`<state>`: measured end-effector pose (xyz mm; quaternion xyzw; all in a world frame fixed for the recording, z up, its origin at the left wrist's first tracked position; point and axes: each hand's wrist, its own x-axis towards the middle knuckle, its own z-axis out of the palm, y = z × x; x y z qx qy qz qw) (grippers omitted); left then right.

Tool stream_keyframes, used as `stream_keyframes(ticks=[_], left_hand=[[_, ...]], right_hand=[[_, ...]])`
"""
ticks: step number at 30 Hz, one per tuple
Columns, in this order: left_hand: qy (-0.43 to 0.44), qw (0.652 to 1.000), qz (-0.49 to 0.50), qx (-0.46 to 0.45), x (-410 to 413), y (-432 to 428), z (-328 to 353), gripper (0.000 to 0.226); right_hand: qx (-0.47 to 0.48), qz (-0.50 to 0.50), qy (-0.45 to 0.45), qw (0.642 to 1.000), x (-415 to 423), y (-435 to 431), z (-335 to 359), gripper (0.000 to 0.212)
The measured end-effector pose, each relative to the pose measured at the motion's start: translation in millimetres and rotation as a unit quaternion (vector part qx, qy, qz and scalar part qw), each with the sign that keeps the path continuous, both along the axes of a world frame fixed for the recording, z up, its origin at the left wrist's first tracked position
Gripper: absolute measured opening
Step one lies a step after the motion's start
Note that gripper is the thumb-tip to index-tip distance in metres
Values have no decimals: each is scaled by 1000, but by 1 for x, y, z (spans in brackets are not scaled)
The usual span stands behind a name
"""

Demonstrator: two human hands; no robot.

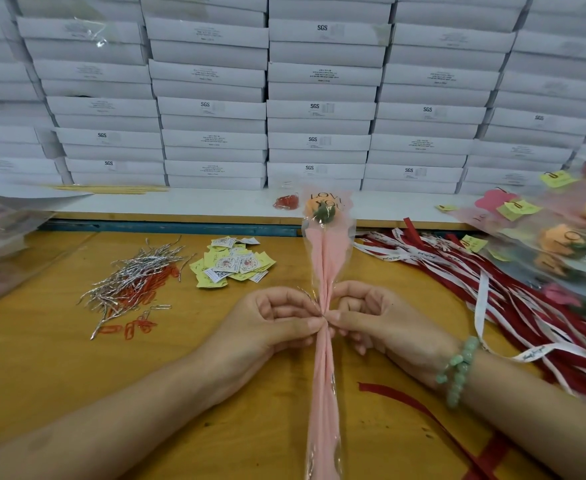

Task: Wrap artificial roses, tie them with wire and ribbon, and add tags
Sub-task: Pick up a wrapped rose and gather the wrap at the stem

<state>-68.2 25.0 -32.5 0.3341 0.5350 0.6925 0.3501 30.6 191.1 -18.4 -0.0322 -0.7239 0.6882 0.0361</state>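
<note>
A wall of stacked white boxes (319, 109) backs the wooden counter (59, 368). Red and white ribbons (457, 271) sprawl across its right side. The wrapped rose (324, 258) lies at the centre, bloom towards the boxes, in pink paper and clear film. The left hand (270, 323) and right hand (378, 323) both pinch its gathered neck with thumb and fingertips, one from each side. Left of it lie a heap of silver wire ties (135, 275) and a pile of tags (231, 263). One wire (310, 299) sits at the pinched neck, its end sticking up.

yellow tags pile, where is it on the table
Head view: the tag pile lies left of the wrapped rose, right of the silver wire ties.
</note>
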Motion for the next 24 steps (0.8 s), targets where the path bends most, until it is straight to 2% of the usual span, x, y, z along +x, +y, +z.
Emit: stream_keyframes(ticks=[7, 10, 17, 24], left_hand=[[-28, 999, 43, 1, 4, 1, 2, 19], [-31, 999, 27, 0, 5, 1, 4, 17], [-28, 999, 30, -11, 6, 1, 6, 35], [-8, 999, 42, -29, 8, 2, 7, 41]], right_hand=[[29, 1, 12, 1000, 1, -1, 0, 24], [35, 3, 12, 999, 1, 0, 0, 25], [44, -2, 20, 999, 0, 1, -4, 24], [45, -6, 24, 999, -1, -1, -4, 31]])
